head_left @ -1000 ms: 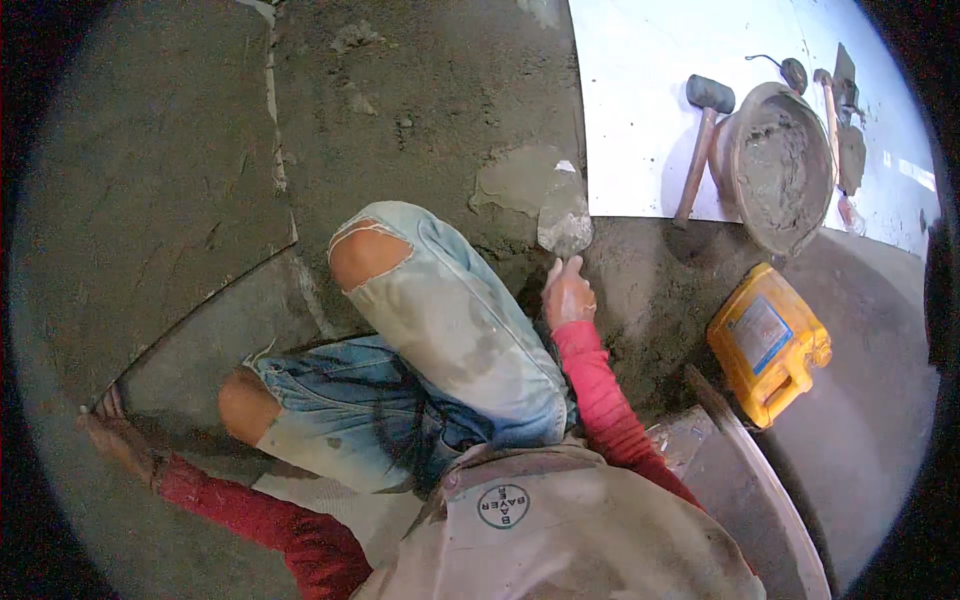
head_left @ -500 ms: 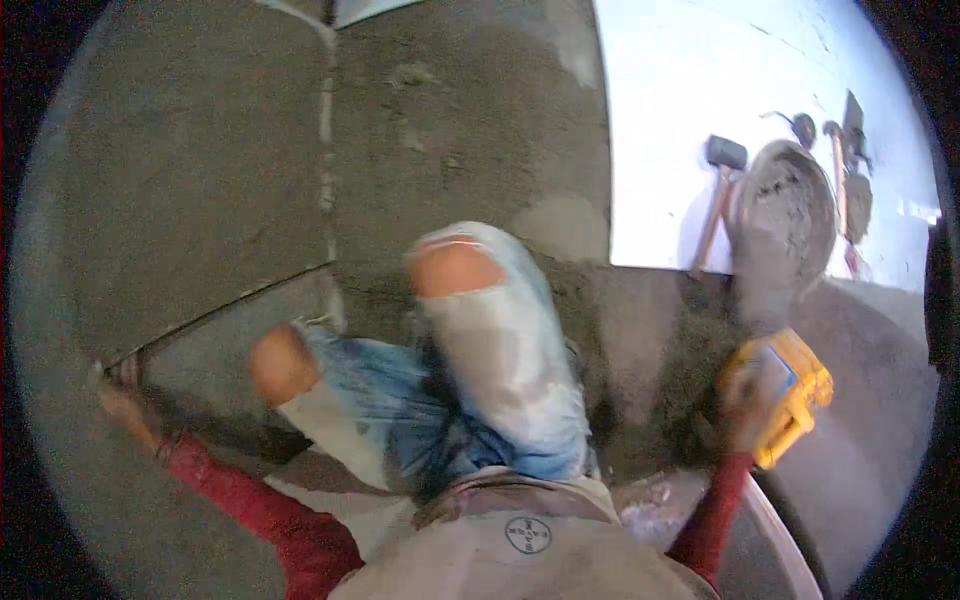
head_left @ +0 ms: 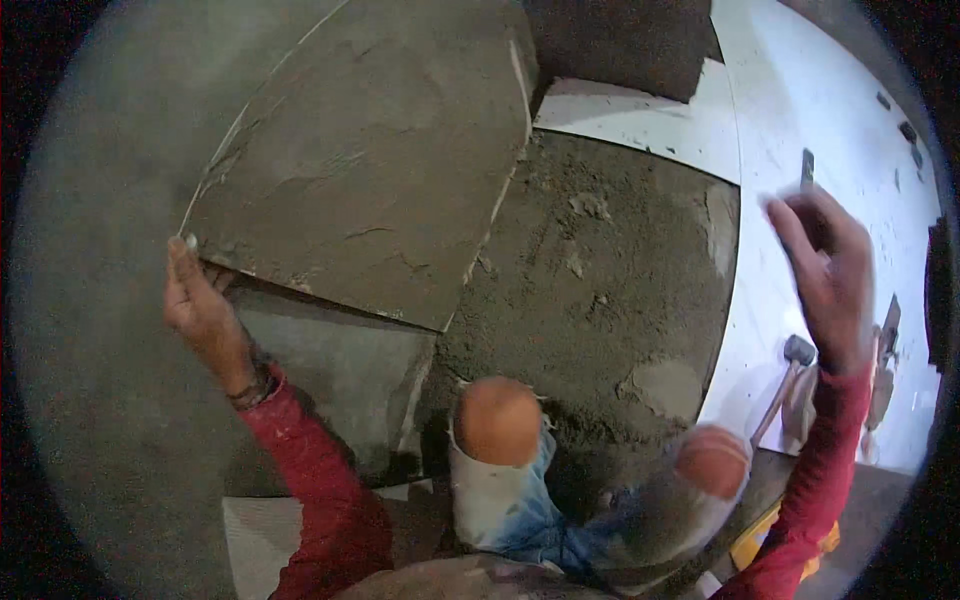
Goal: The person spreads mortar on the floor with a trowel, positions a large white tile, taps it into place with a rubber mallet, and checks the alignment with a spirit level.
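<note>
My left hand [head_left: 203, 315] grips the near-left corner of a large tile [head_left: 360, 180], fingers closed round its edge. Grey mortar coats the tile's upper face, and its near edge stands off the floor with a dark gap below. To its right lies a bed of rough mortar [head_left: 600, 290]. Raised over the white tiled floor on the right, my right hand [head_left: 835, 270] is loosely curved, thumb apart from the fingers, with nothing visible in it. Below that forearm a yellow tool [head_left: 760, 535] is partly hidden by my sleeve.
White floor tiles [head_left: 755, 330] run along the right. On them lie a rubber mallet [head_left: 798, 350], a bucket [head_left: 800, 405] partly behind my arm, and a trowel [head_left: 890, 325]. A mortar-coated piece [head_left: 620, 40] rests at the far side. My knees [head_left: 497, 420] are close to the mortar bed.
My right hand has left the yellow tool and risen forward over the white tiles. The left hand keeps hold of the tile's corner. My view has shifted forward, and my knees have moved.
</note>
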Tool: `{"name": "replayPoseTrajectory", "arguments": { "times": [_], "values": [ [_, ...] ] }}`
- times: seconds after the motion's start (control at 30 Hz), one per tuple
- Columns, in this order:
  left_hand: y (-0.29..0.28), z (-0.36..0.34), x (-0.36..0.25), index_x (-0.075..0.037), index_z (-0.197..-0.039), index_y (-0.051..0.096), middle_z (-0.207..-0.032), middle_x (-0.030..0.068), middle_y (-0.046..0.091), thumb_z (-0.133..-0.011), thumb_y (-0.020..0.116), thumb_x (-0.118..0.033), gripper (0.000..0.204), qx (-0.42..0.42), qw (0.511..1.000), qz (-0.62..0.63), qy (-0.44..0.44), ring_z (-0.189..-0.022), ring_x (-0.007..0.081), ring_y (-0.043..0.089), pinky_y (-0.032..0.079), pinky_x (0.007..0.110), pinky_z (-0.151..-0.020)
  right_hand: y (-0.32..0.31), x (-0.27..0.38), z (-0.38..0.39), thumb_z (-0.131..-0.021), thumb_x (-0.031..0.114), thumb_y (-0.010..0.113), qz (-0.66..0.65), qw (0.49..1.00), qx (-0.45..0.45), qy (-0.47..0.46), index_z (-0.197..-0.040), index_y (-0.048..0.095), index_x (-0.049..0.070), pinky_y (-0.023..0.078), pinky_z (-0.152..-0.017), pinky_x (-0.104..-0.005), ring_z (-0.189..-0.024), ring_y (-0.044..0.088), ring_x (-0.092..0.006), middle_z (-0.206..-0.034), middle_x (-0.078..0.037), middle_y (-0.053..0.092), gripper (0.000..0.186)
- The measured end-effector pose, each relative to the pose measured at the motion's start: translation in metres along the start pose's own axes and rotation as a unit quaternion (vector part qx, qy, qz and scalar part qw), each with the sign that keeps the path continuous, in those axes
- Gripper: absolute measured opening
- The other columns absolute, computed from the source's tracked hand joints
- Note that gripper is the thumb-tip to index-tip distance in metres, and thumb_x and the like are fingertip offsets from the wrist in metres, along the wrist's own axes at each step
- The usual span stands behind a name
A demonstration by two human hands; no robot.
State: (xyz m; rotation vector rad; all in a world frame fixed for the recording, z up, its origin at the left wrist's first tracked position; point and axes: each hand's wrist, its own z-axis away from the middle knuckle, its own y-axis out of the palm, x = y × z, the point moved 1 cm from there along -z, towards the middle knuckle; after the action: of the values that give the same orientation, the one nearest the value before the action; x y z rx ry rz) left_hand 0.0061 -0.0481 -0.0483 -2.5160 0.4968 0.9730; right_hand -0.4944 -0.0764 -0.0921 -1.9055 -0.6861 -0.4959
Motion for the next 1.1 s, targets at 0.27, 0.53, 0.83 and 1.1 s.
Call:
{"name": "replayPoseTrajectory", "arguments": {
  "times": [0.27,0.53,0.83,1.1],
  "values": [
    [0.028,0.029,-0.017,0.000,-0.098,0.069,-0.075,-0.0021,0.060,-0.100,0.059,-0.038,0.039,-0.030,0.990,0.016,0.139,-0.069,0.0055,0.050,0.040,0.020,-0.062,0.069,0.161,-0.154,-0.097,0.033,0.063,-0.075,0.958,0.089,-0.261,-0.083,0.069,-0.002,0.044,-0.056,-0.0266,-0.061,0.053,-0.0063,-0.063,0.000,0.058,0.038],
    [0.026,0.029,-0.012,-0.001,-0.091,0.072,-0.080,0.0014,0.069,-0.091,0.073,-0.020,0.018,-0.053,0.973,0.104,0.199,-0.065,0.0056,0.055,0.043,0.020,-0.057,0.095,0.285,-0.118,-0.099,0.011,0.051,0.196,0.826,0.358,-0.387,-0.112,0.064,-0.001,0.058,-0.092,-0.0342,-0.099,0.071,-0.0232,-0.108,-0.016,0.072,0.022],
    [0.042,0.059,-0.034,-0.001,-0.089,0.073,-0.079,0.0071,0.071,-0.078,0.084,-0.006,0.017,-0.010,0.966,0.158,0.203,-0.061,0.0118,0.064,0.052,0.023,-0.054,0.094,0.281,-0.104,-0.098,0.012,0.053,0.468,0.719,0.375,-0.352,-0.109,0.063,0.002,0.056,-0.084,-0.0345,-0.092,0.070,-0.0224,-0.101,-0.015,0.070,0.018],
    [0.060,0.102,-0.062,0.001,-0.094,0.072,-0.084,0.0097,0.072,-0.083,0.080,-0.008,0.016,0.045,0.891,0.302,0.335,-0.069,0.0140,0.067,0.056,0.026,-0.064,0.073,0.246,-0.068,-0.096,0.014,0.053,0.516,0.733,0.340,-0.283,-0.105,0.062,0.005,0.055,-0.074,-0.0359,-0.083,0.069,-0.0228,-0.092,-0.012,0.067,0.015]
  ]
}}
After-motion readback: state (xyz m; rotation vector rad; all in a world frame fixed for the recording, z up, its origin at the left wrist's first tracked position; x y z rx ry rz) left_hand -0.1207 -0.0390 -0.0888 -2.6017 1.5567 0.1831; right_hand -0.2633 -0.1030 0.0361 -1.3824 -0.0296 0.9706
